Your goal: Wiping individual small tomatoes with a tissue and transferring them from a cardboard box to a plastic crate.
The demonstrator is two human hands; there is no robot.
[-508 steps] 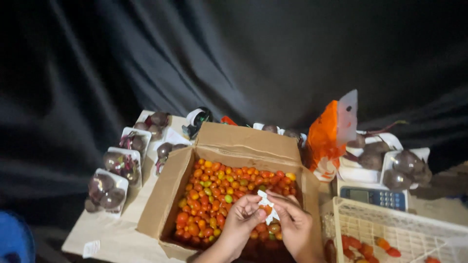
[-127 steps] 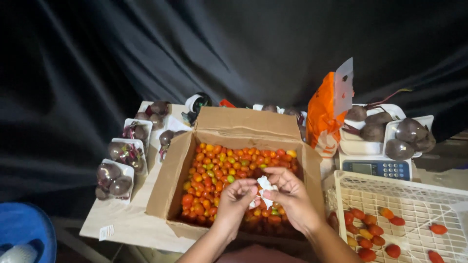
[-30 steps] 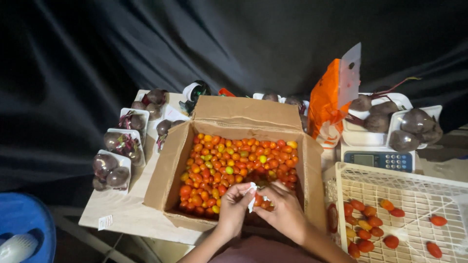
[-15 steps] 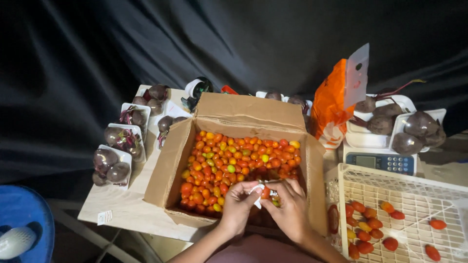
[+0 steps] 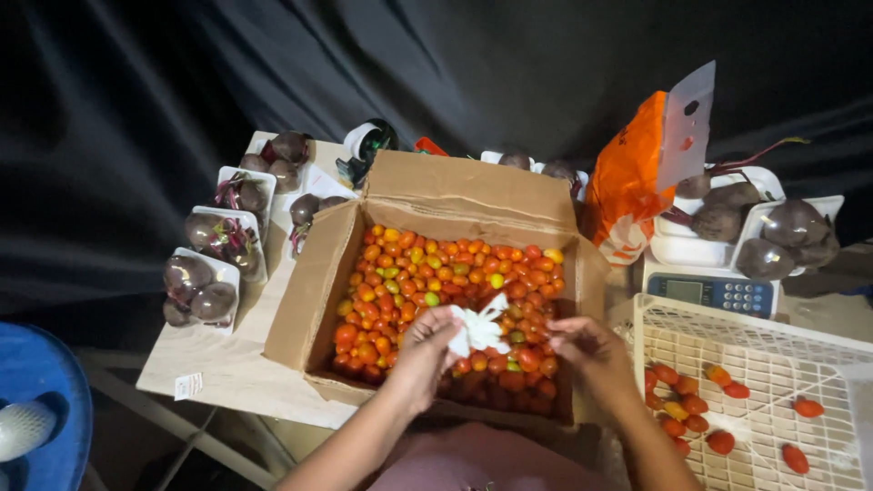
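A cardboard box (image 5: 314, 291) full of small red, orange and yellow cherry tomatoes (image 5: 427, 282) sits open in front of me. Over its near part, my left hand (image 5: 427, 341) grips a crumpled white tissue (image 5: 475, 325). My right hand (image 5: 582, 344) hovers at the box's right near corner with its fingers curled together, a little apart from the tissue; whether it pinches anything I cannot tell.
A white plastic crate (image 5: 773, 355) with a few tomatoes stands at the right. Behind it are a scale (image 5: 714, 293), an orange bag (image 5: 627, 186) and trays of beetroots (image 5: 787, 232). More wrapped beetroot trays (image 5: 205, 273) line the left. A blue bin (image 5: 41, 409) is lower left.
My hands have drawn slightly apart: the tissue now stays in my left hand alone, while my right hand has shifted right toward the box's corner.
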